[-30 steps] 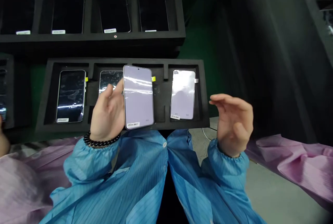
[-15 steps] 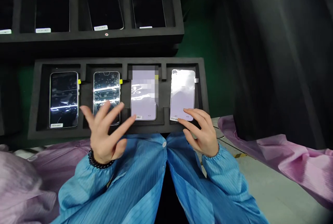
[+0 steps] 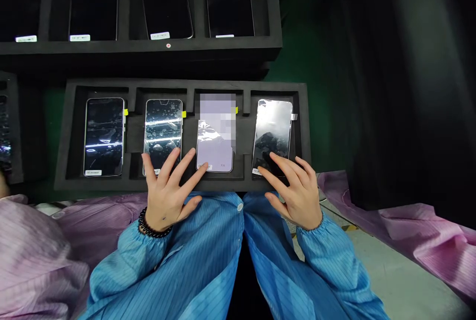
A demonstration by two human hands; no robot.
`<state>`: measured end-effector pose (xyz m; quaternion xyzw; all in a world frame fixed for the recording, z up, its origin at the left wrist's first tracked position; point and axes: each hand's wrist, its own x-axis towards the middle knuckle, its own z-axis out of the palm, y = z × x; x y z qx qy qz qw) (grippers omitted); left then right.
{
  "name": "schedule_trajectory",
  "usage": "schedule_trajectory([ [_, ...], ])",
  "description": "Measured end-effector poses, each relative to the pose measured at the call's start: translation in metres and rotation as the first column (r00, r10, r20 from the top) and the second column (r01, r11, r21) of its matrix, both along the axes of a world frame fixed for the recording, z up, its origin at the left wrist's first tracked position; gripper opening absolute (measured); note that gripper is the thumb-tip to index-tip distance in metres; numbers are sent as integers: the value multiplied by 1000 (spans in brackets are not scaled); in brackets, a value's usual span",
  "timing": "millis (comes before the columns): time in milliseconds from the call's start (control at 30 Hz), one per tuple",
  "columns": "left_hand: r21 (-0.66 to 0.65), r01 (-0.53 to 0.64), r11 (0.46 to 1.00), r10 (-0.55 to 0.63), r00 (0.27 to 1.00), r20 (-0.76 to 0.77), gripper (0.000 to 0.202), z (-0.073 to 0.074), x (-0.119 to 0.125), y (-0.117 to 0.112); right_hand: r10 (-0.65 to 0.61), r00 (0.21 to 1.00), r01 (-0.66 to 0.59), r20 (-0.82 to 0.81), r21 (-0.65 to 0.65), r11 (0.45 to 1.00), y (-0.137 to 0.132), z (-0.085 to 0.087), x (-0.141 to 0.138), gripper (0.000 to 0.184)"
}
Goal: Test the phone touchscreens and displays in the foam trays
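Several smartphones lie face up in the slots of a black foam tray [image 3: 219, 184]. My left hand [image 3: 169, 193] is spread over the tray's front edge. Its index fingertip touches the lower label area of the lit lilac phone [image 3: 219, 156], whose upper part is pixelated; its other fingers reach over the phone with a bubbly film [image 3: 163, 122]. My right hand [image 3: 295, 191] has its fingers apart, and its fingertips rest on the lower part of the rightmost phone [image 3: 273, 122], which has a dark, glossy screen. The leftmost phone [image 3: 104, 136] is dark, with a yellow tab on its side.
Behind stands a larger black tray [image 3: 223, 46] holding several dark phones with white labels. Another tray [image 3: 15, 161] is at the far left. People in pink sleeves [image 3: 33, 250] sit on both sides; a black curtain [image 3: 401, 87] hangs at right.
The rightmost phone's screen has gone from lit lilac to dark. My left hand has flattened, its fingers coming lower and more spread. The whole view has shifted slightly.
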<state>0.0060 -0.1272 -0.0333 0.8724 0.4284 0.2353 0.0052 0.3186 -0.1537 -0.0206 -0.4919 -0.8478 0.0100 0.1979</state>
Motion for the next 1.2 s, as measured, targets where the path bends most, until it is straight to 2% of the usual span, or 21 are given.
schedule_trajectory([
  [133,6,-15,1000,15,999,28,62,-1,0,0,5,1000,-5,-26,11,1000,0,-1,1,45],
  [233,-3,-13,1000,13,1000,-16,61,-1,-1,0,-1,1000,1,3,-5,1000,0,0,1,45],
  [333,-2,-3,1000,4,1000,23,63,-1,-2,0,0,1000,0,-30,8,1000,0,-1,0,49],
  [467,3,19,1000,-19,1000,-7,61,0,-2,0,-10,1000,10,-1,-6,1000,0,-2,0,46],
  [600,21,23,1000,-25,998,60,63,-1,-2,1,-10,998,11,-54,22,1000,-1,-3,-1,50],
  [733,10,11,1000,-11,1000,-3,61,-3,-4,-1,-14,999,13,-34,-6,1000,-1,-3,-1,46],
  [867,26,-3,1000,2,998,60,63,-3,-4,-1,-16,988,19,-155,21,1000,-1,-2,0,62],
  [1000,25,-9,1000,9,1000,-22,60,-2,-3,-2,-21,998,21,-61,1,1000,-1,-2,0,50],
  [1067,20,-32,999,32,999,-17,61,-2,-4,-2,-22,994,23,-105,10,1000,-1,-4,0,51],
  [1200,38,-25,999,25,999,23,64,-1,-6,-2,-29,971,42,-238,50,998,-1,-5,1,68],
])
